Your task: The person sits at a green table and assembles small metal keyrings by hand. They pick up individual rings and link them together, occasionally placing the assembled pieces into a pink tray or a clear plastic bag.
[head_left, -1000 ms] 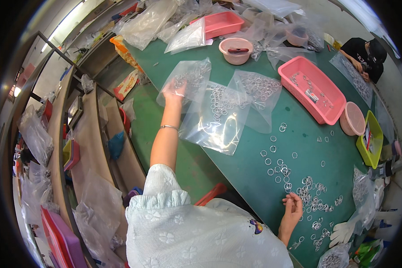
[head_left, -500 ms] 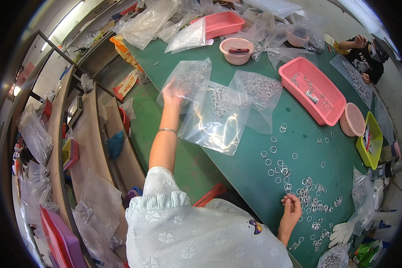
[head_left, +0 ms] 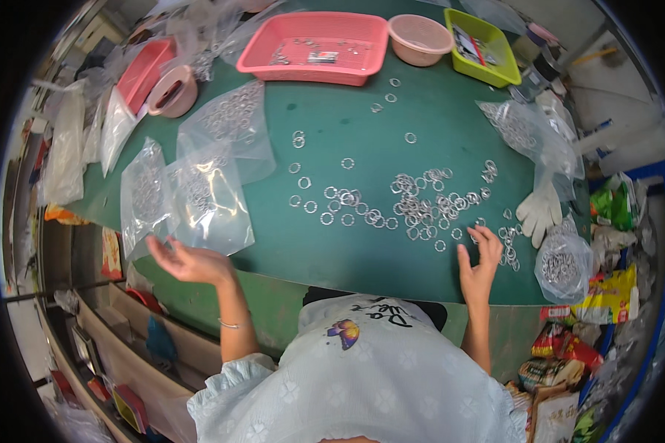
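The empty left hand (head_left: 192, 262), palm up with loosely spread fingers, is just beside a clear plastic bag (head_left: 137, 227) of rings, while the half-open right hand (head_left: 480, 255), gripping nothing visible, is at the scattered silver metal rings (head_left: 421, 210) on the green worktop (head_left: 340, 256), near a white fabric glove (head_left: 539, 212).

Black lettering (head_left: 390, 314) on pale shirt (head_left: 369, 384).

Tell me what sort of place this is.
Probably a small workshop handling metal parts: loose metal rings are scattered over a green worktable, clear plastic bags hold more rings, and a pink tray stands at the back.
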`<state>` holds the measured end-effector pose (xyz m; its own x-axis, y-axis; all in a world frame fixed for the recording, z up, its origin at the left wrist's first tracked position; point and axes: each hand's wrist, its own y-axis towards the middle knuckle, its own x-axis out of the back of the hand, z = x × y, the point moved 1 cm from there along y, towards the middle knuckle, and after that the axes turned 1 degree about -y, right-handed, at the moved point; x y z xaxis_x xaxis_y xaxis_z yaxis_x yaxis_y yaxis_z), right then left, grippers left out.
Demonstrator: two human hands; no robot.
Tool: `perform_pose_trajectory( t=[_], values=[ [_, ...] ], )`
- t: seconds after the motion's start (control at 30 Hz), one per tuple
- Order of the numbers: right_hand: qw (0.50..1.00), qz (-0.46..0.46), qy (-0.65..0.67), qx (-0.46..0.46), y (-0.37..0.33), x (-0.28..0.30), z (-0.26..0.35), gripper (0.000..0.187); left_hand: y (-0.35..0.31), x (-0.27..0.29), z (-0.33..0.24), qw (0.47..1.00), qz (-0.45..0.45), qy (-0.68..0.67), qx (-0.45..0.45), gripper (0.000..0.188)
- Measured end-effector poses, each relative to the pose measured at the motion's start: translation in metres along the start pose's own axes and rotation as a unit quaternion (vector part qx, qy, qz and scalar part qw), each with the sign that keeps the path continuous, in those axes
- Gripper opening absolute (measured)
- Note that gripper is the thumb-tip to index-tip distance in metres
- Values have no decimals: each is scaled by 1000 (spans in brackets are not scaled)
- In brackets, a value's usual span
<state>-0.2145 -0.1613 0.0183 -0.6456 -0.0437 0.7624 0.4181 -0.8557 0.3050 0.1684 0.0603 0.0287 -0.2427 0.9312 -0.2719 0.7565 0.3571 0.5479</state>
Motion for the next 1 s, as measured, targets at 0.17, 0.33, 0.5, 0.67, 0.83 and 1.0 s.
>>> perform_pose_trajectory(
  t=[0.17, 0.33, 0.5, 0.67, 0.83, 1.0],
  values=[
    [997, 38, -25, 57, 5, -24, 19, 36, -114, -59, -65, 822, 564, 0, 77, 33],
    [991, 10, -69, 113, 31, -54, 30, 20, -194, -106, -91, 649, 749, -15, -130, 40],
    [991, -10, -54, 119, 31, -34, 14, 7, -198, -108, -71, 631, 763, 55, -131, 29],
    [855, 55, 470, -214, 27, -14, -14, 10, -183, -97, -65, 688, 724, 27, -43, 17],
    [636, -2, 693, -339, 51, 10, 2, 17, -176, -95, -67, 700, 713, 20, -2, 13],
    [934, 45, 300, -188, 50, 3, -18, 15, -168, -94, -79, 708, 700, 22, 92, 11]
  ],
)
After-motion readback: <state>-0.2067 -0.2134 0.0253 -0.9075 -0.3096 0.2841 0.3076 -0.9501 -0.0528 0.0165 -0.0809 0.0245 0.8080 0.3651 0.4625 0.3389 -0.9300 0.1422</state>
